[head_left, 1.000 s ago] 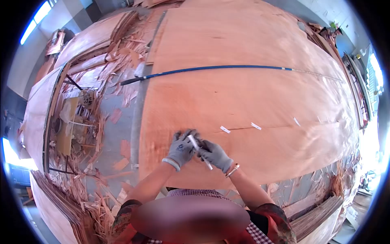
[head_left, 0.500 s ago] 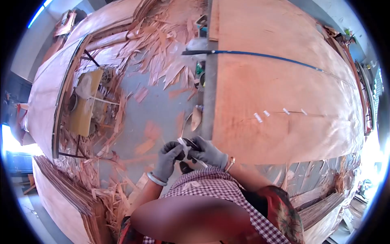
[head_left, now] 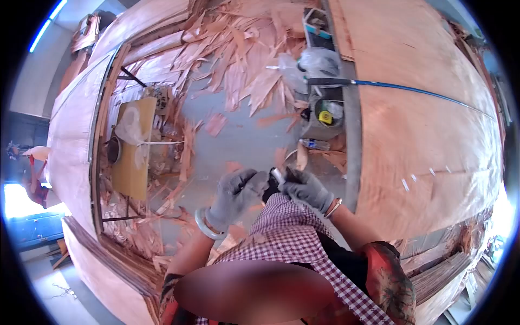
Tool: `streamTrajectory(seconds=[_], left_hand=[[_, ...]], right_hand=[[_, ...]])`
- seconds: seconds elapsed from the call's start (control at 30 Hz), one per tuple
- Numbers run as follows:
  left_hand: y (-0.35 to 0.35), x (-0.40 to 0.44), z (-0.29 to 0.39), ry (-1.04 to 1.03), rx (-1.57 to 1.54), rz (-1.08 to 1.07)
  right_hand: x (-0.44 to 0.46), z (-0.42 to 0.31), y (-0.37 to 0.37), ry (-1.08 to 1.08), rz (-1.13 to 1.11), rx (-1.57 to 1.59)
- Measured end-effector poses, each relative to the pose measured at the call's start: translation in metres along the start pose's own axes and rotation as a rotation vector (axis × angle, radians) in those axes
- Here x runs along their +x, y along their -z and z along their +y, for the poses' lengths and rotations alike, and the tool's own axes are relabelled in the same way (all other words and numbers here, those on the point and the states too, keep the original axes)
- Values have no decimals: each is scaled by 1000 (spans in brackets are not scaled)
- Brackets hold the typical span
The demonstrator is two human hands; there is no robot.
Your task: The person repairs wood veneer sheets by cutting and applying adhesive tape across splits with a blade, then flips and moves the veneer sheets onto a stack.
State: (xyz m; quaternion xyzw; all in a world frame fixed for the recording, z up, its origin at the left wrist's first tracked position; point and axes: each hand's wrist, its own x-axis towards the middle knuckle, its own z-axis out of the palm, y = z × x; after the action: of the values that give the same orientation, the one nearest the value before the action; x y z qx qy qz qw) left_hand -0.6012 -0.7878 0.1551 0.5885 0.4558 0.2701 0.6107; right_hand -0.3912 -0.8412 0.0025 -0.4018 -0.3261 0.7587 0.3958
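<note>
My right hand (head_left: 307,189), in a grey glove, grips a small whitish roll or strip (head_left: 278,176) that looks like tape, close to my apron. My left hand (head_left: 233,196), also gloved, is just left of it with fingers curled together; whatever they pinch is too small to make out. A gap separates the two hands. To the right lies a large wood veneer sheet (head_left: 417,146) with several short white tape pieces (head_left: 405,185) in a row on it. A long blue rod (head_left: 411,89) with a black handle lies across its far part.
Below the sheet's left edge are a grey bin (head_left: 323,127) with a yellow item, plastic bags (head_left: 319,61) and a bottle (head_left: 315,144). Veneer scraps (head_left: 249,70) litter the floor. Left stand a yellow board (head_left: 132,173) and another veneer-topped table (head_left: 76,130). A person in red (head_left: 37,179) is far left.
My hands have moved apart from where they met at the white strip. The view has turned left, so the veneer sheet sits further right and the bin shows more.
</note>
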Motion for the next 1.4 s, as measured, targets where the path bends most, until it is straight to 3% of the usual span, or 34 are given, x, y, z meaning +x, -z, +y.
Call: streamTrajectory(seconds=[0.1,0.17,0.27,0.3,0.33,0.4,0.43,0.53,0.63,0.73,0.8,0.87,0.93,0.97,1.0,1.07,1.17,1.23,1.3,1.33,1.4], left_hand=[[36,32,101,-577,324,-190],[46,41,143,-832,210,-393],[57,61,173,-989,11,-544],[64,71,177,-1005,-42,-568],[72,83,181,-1025,-70,-596],[90,112,186,-1050,-140,-644],[100,128,186,-1050,-174,-671],[126,181,188,-1017,-295,-785],[150,233,189,-915,-457,-950],[167,290,198,-841,-579,-1094],[172,320,201,-813,-650,-1183],[171,352,210,-749,-731,-1257],[166,383,219,-699,-788,-1315],[164,395,222,-679,-836,-1359],[160,409,225,-639,-852,-1398],[147,437,227,-589,-892,-1445],[120,475,238,-520,-928,-1508],[100,495,247,-484,-949,-1548],[79,515,254,-424,-954,-1595],[72,526,258,-400,-974,-1609],[58,543,262,-344,-993,-1633]], right_hand=[[43,-30,0,-1,94,149],[62,-67,-6,43,136,18],[76,-150,-6,-97,127,-43],[71,-190,-22,-51,269,-166],[70,-215,-24,55,220,-68],[64,-265,-52,437,477,0],[60,-290,-54,628,448,-78],[56,-354,-68,986,386,-661],[67,-413,-98,1142,578,-1800],[103,-453,-120,1043,777,-2642],[104,-469,-121,940,820,-2944],[109,-482,-115,836,862,-3035],[121,-490,-97,936,887,-2795],[127,-489,-77,1150,788,-2023],[139,-470,-58,1224,700,-1197],[147,-446,-22,1150,689,-386],[137,-427,32,1050,1027,-347],[132,-419,55,871,1235,-207],[125,-402,90,651,1352,-89],[131,-395,103,662,1377,-42],[131,-375,119,486,1425,-14]])
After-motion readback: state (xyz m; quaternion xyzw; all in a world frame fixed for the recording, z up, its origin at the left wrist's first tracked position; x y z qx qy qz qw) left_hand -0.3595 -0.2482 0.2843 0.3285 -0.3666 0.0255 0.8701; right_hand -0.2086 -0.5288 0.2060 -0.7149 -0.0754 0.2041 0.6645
